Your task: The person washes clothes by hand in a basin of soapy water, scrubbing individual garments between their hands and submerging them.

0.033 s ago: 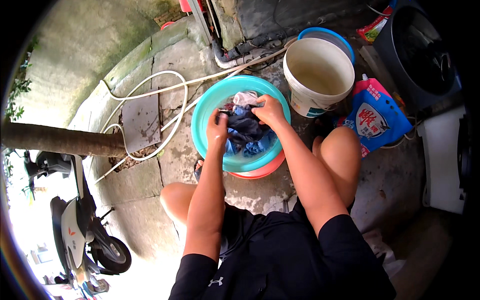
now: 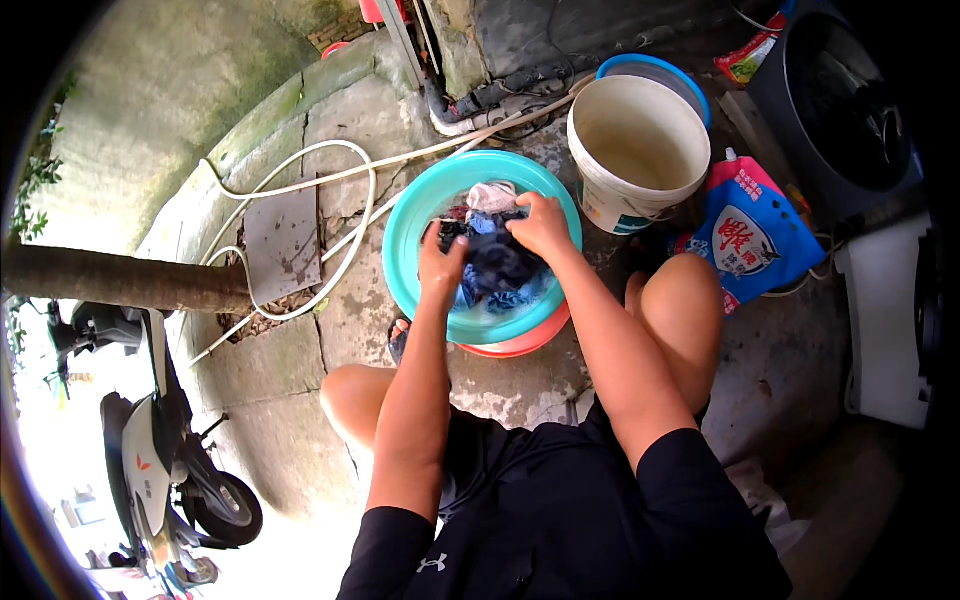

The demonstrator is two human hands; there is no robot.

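My left hand (image 2: 441, 264) and right hand (image 2: 541, 226) each clench a fold of the dark blue garment (image 2: 497, 262), bunched in the teal basin (image 2: 410, 225). Soaked cloth: I judge it soft, heavy, slippery; best gripped by gathered handfuls. Its long axis runs hand to hand, left–right. White bucket (image 2: 640, 150) just beyond.

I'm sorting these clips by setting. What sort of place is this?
Probably an outdoor yard used for hand-washing laundry: a teal basin of wet clothes on cracked concrete, a white hose, and a parked scooter.
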